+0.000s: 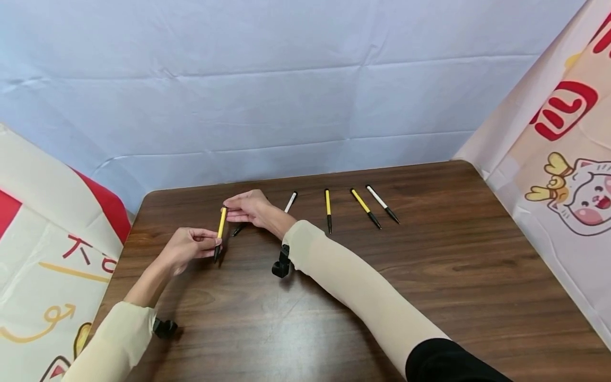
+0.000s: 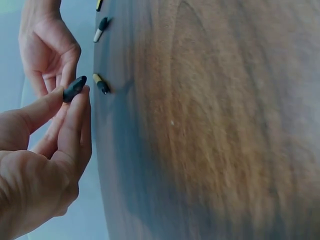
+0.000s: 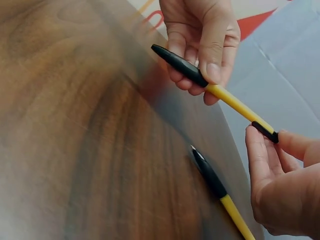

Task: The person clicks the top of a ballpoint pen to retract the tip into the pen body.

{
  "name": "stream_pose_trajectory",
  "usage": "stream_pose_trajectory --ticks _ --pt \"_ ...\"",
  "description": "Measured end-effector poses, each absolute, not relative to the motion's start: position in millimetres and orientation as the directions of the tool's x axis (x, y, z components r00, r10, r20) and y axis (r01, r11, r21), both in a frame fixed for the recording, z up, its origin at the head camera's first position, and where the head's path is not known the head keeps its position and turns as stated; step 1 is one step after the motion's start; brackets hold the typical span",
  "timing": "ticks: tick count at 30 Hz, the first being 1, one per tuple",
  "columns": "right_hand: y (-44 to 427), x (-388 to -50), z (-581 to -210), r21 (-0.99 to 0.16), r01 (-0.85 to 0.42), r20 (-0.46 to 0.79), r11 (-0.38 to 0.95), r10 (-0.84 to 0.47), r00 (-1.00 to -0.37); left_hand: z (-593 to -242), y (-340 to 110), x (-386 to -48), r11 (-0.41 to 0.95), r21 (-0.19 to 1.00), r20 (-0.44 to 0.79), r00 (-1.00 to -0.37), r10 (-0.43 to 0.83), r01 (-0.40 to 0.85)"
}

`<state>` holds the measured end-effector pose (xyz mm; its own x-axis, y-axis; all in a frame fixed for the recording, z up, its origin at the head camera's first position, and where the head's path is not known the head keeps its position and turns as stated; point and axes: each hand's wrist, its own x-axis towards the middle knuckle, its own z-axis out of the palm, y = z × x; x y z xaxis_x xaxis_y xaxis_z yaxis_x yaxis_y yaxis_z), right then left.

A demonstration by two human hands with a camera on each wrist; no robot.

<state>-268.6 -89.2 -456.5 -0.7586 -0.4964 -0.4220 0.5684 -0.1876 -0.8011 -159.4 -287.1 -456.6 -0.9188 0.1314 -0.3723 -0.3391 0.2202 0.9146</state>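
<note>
A yellow pen with a black grip (image 1: 221,227) is held between both hands, tilted with its tip down above the table. My left hand (image 1: 188,249) pinches the black grip section, seen end-on in the left wrist view (image 2: 74,90). At the upper end, my right hand (image 1: 255,208) holds the clip end between thumb and fingers, as the right wrist view shows. Another yellow pen (image 3: 235,215) lies on the table beneath the right hand, which hides most of it in the head view.
On the brown table (image 1: 429,254), a white pen (image 1: 290,202) lies partly behind the right wrist. Farther right lie a yellow pen (image 1: 328,204), a second yellow pen (image 1: 361,201) and a white pen (image 1: 378,198). Pale cloth (image 1: 286,106) hangs behind the table; printed cloths hang at both sides.
</note>
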Motion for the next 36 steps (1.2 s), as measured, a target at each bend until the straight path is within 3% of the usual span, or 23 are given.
stream_pose_trajectory --ticks 20,36 --pt "-114.3 -237.5 -478.3 -0.802 0.568 -0.401 -0.185 -0.540 -0.741 -467.2 -314.3 -133.5 0.280 0.878 -0.433 -0.893 0.120 -0.388" --pt "-128.7 -220.9 -482.8 -0.878 0.475 -0.412 -0.065 -0.406 -0.816 -473.2 -325.2 -126.7 0.484 0.805 -0.443 -0.890 0.107 -0.343"
